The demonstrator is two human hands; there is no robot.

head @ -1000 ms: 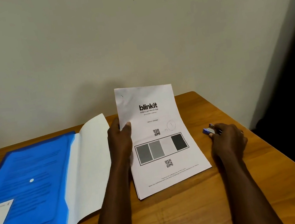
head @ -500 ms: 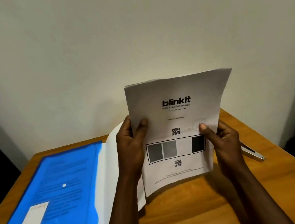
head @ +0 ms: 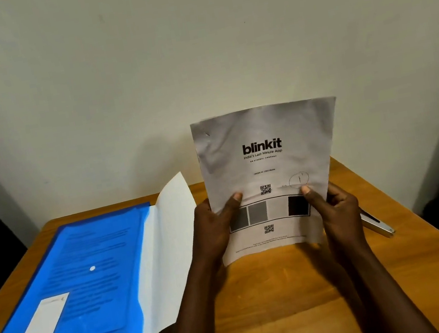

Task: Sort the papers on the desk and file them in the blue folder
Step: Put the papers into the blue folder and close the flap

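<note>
Hands — left (head: 216, 222), right (head: 332, 205) — are gripping a printed sheet (head: 266, 155) upright, long axis vertical, beside the open blue folder (head: 66, 282) holding papers.

Fine print low on the blinkit sheet (head: 293, 130) is too tiny to read. Blue folder (head: 77, 262) runs off the left edge, and a metal tool (head: 379, 226) sits half hidden behind the right hand (head: 336, 210).

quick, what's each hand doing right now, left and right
Left hand: holding the blinkit paper by its left edge.
Right hand: holding the same paper by its right edge.
</note>
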